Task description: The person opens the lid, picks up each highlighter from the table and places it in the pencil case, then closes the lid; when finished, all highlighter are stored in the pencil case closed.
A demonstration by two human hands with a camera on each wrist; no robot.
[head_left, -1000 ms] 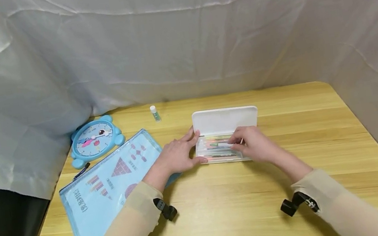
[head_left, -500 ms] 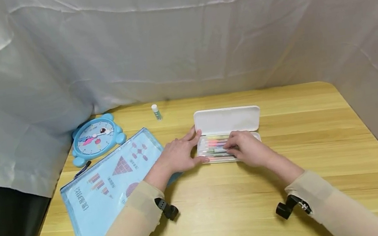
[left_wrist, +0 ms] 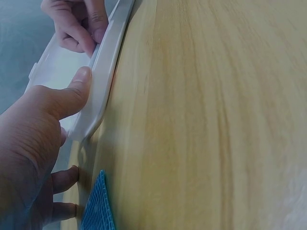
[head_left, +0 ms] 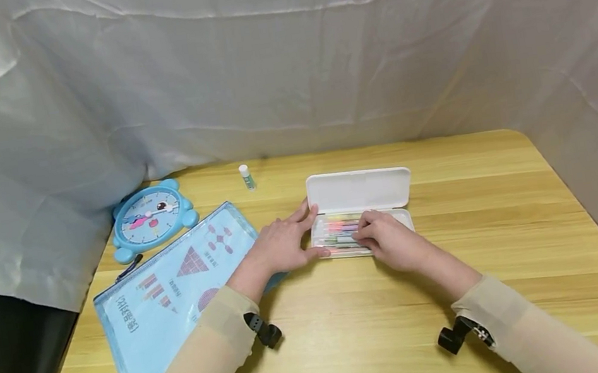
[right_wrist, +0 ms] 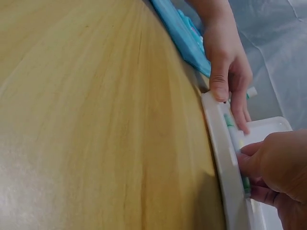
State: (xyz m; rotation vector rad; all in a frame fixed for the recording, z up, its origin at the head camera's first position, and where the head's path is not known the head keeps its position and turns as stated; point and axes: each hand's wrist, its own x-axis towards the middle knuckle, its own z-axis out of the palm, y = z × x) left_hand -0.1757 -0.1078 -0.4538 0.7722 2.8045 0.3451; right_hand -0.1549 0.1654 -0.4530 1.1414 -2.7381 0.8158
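Note:
A white pencil case (head_left: 360,192) lies on the table with its lid raised, several coloured pens (head_left: 341,226) in its tray. My left hand (head_left: 280,248) holds the case's left end, thumb on the front rim and fingers toward the hinge side. Over the right part of the tray, my right hand (head_left: 396,241) pinches a white marker with green ends (right_wrist: 231,127). The marker lies lengthwise along the front of the tray in the right wrist view. Part of it is hidden by the right fingers, which also cover some of the pens.
Left of the case lies a blue zip folder (head_left: 151,341), partly under the left forearm. A blue toy clock (head_left: 150,220) sits beyond it. A small glue stick (head_left: 247,178) stands near the back edge of the wooden table (head_left: 344,346). Grey cloth (head_left: 283,74) hangs behind.
My right hand has moved slightly left and lowered the marker into the tray. My left hand has kept its hold on the case's end.

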